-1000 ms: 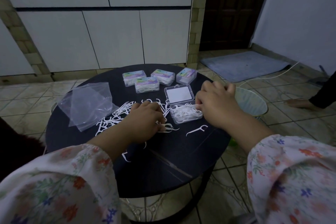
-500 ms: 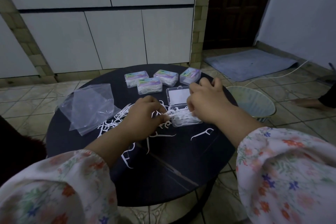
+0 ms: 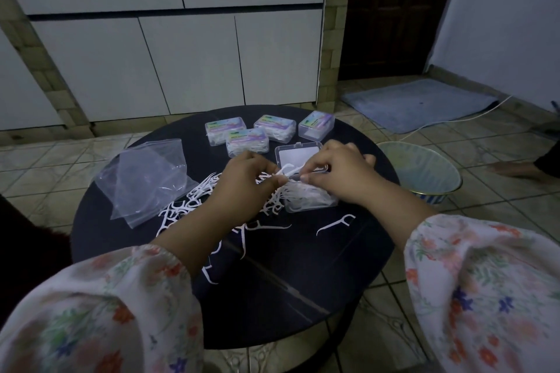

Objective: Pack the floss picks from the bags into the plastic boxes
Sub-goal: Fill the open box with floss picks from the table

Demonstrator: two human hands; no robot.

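An open clear plastic box, heaped with white floss picks, sits mid-table with its lid tipped back. Just above the box my left hand and my right hand meet, both pinching a small bunch of floss picks between them. A loose pile of floss picks spreads on the table under and left of my left hand. One single pick lies to the right of the pile. Empty clear bags lie at the left.
Several closed, filled boxes stand at the back of the round dark table. A wire-mesh basket sits on the tiled floor to the right. Another person's foot is at the far right edge. White cabinets stand behind.
My left hand rose from the loose pile with picks and moved right to the box. My right hand shifted left from the box edge to meet it and pinch the same picks.
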